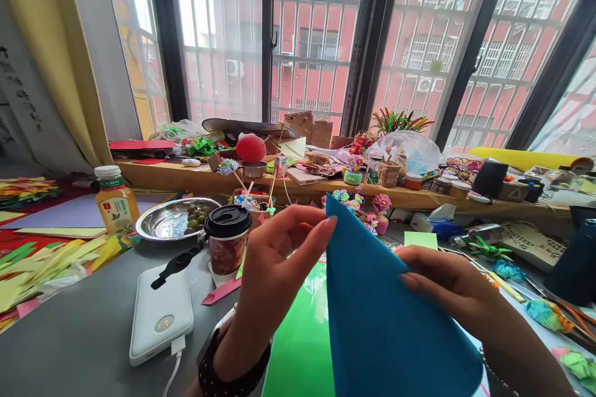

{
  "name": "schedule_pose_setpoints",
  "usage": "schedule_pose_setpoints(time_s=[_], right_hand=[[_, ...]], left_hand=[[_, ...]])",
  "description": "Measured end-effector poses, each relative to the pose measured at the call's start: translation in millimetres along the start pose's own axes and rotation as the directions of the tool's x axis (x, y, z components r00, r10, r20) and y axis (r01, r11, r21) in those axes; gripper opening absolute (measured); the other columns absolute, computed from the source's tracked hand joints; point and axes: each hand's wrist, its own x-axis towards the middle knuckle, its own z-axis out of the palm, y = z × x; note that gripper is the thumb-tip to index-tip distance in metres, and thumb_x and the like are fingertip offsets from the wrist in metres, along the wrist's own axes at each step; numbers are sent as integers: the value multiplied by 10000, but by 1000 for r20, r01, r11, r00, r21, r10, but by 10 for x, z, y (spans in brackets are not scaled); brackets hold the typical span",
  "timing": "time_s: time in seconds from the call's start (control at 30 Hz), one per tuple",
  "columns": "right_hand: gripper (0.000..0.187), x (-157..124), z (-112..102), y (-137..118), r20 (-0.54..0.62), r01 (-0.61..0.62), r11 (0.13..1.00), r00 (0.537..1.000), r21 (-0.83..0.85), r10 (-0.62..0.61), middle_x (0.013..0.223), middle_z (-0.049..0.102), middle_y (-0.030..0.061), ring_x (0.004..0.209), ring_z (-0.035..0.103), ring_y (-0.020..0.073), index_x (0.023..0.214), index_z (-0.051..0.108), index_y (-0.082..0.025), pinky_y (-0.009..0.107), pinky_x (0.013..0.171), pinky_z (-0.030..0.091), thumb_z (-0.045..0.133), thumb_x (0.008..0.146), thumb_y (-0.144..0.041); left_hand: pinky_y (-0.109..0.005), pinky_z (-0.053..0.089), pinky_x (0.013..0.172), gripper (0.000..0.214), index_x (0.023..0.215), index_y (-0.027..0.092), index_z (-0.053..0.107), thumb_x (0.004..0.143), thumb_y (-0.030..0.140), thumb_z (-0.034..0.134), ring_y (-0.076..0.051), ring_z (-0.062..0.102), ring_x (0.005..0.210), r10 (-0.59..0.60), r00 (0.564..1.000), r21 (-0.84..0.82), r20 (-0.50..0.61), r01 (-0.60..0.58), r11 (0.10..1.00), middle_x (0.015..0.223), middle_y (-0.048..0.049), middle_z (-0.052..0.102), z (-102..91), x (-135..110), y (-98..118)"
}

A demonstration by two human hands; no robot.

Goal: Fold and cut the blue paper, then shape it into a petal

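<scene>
A sheet of blue paper (372, 310) is held up in front of me, slanting to a point at its top left. My left hand (279, 254) pinches that top corner between thumb and fingers. Along the slanting upper right edge, my right hand (442, 285) grips the same paper, with thumb on the near face and fingers behind. Below and behind it lies a glossy green sheet (298, 341), partly covered by the blue paper.
To the left are a white power bank (161, 316) with a cable, a lidded paper cup (226, 242), a metal plate (153, 221) of olive-green fruit and a juice bottle (115, 205). Paper strips (46, 273) pile at far left. Craft items crowd the windowsill (298, 192).
</scene>
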Motion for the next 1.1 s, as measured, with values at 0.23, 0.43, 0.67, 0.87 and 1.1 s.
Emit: schedule_pose_setpoints(time_s=[0.23,0.43,0.67,0.87,1.1], right_hand=[[277,-13,-94,115,96,-57,997,994,-49,62,921,637,48,812,591,213,986,639,-234,272,665,498,526,782,-383],[269,17,-104,121,128,-85,995,988,-51,91,886,621,42,797,577,192,986,628,-238,259,658,486,508,796,-385],[240,33,-92,82,130,-95,995,987,-34,98,889,628,36,787,576,192,932,634,-234,248,646,482,527,780,-386],[248,39,-105,107,152,-103,993,982,-66,112,892,632,40,779,582,201,926,631,-237,253,636,489,518,777,-400],[269,25,-96,112,132,-110,992,984,-69,118,867,636,46,762,594,193,935,626,-221,242,628,494,518,778,-410]], left_hand=[[-145,474,593,137,848,190,675,721,207,627,-97,599,673,-71,985,-95,156,87,992,733,-1,678,-27,56,-37],[-142,477,655,116,827,188,688,745,223,613,-97,605,734,-67,969,-92,236,91,992,810,-7,681,-86,105,-82],[-169,495,658,115,811,196,699,747,233,612,-105,606,716,-93,971,-122,218,122,985,787,-7,680,-88,115,-119],[-132,479,590,107,758,169,697,729,247,630,-74,580,630,-168,940,-201,296,233,951,702,2,660,-100,147,-81],[-118,467,575,116,712,161,702,718,258,639,-73,578,636,-178,946,-216,270,240,946,702,-2,664,-110,177,-99]])
